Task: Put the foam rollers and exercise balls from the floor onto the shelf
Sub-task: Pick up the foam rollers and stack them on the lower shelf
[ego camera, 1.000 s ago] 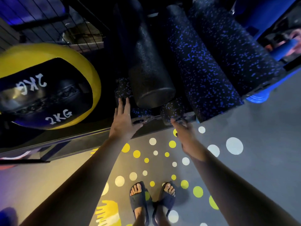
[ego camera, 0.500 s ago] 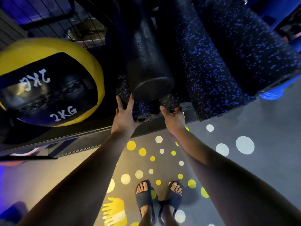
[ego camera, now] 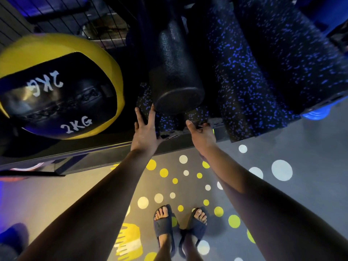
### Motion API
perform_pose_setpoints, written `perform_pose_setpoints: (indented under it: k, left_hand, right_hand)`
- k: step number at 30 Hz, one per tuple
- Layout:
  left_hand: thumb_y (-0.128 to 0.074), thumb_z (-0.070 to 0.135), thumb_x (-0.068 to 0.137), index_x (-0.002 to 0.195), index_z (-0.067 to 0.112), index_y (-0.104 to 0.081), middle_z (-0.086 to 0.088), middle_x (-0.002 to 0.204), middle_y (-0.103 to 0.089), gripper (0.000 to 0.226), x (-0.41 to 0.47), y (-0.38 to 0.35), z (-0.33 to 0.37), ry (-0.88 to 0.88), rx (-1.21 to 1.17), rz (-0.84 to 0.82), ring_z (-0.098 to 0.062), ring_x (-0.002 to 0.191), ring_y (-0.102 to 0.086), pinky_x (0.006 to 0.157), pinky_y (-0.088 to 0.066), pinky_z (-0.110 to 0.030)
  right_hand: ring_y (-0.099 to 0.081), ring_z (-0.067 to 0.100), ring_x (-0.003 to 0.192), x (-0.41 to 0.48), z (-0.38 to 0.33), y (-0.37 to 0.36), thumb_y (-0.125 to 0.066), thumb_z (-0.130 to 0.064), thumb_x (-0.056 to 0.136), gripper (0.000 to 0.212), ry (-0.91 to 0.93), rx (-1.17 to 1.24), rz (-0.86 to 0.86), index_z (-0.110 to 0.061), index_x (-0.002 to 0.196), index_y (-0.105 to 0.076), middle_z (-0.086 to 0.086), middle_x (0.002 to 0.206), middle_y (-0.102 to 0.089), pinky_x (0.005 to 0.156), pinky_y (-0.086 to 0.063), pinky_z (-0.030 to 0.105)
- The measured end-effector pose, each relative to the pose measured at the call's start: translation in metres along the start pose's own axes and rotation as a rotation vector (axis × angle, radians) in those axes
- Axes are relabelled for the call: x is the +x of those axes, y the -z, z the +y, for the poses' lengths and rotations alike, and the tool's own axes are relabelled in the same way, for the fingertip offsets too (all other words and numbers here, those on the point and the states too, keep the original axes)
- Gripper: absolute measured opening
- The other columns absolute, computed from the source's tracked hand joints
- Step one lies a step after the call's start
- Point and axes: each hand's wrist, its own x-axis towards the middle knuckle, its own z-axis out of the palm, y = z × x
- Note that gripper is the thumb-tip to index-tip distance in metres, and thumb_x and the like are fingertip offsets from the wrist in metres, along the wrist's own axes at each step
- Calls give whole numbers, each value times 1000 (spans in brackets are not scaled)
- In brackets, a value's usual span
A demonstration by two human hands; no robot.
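Shelf [ego camera: 94,153] front edge runs across mid-view; rollers and ball already on it. Black foam roller [ego camera: 175,78] lies end-on toward the camera, resting on top of a short blue-speckled roller [ego camera: 165,119]; two larger speckled rollers [ego camera: 243,81] [ego camera: 293,53] lie side by side to its right, ends overhanging the shelf edge. Yellow-and-black ball [ego camera: 56,87], marked 2KG, sits on the shelf well left of the rollers.

Left hand [ego camera: 145,130]: fingers straight and spread, fingertips against the short speckled roller just under the black roller's end; grips nothing. Right hand [ego camera: 202,133]: thumb pointing up at the speckled roller's end, fingers curled at the shelf edge; cannot tell whether they hold anything. Hands apart, one either side of the short roller.

Below: grey floor [ego camera: 310,147] with yellow and white dots; feet in dark slippers [ego camera: 163,225].
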Motion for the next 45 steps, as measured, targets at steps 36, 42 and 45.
perform_pose_setpoints:
  k: [36, 42, 45]
  left_hand:
    - [-85, 76, 51, 161, 32, 16, -20, 165, -19, 155, 44, 102, 153, 467, -446, 44, -46, 143, -35, 114, -38, -57]
    - [-88, 64, 57, 161, 34, 12, -11, 163, -33, 147, 9, 108, 139, 422, -682, 144, -36, 141, -43, 103, -42, -42]
    - [-84, 71, 54, 161, 36, 7, -13, 161, -32, 145, -21, 98, 129, 437, -589, 135, -41, 141, -40, 112, -41, -50]
  right_hand:
    - [-39, 44, 135, -30, -71, 173, -86, -79, 35, 166, -41, -803, 139, -32, 157, 16, 19, 151, -32, 108, -39, 62]
    - [-41, 44, 133, -27, -75, 173, -78, -81, 41, 148, 21, -636, 190, -34, 157, 1, 21, 146, -39, 109, -39, 58]
    - [-44, 43, 135, -18, -97, 172, -73, -85, 36, 147, 43, -457, 139, -33, 157, -7, 18, 150, -41, 111, -41, 56]
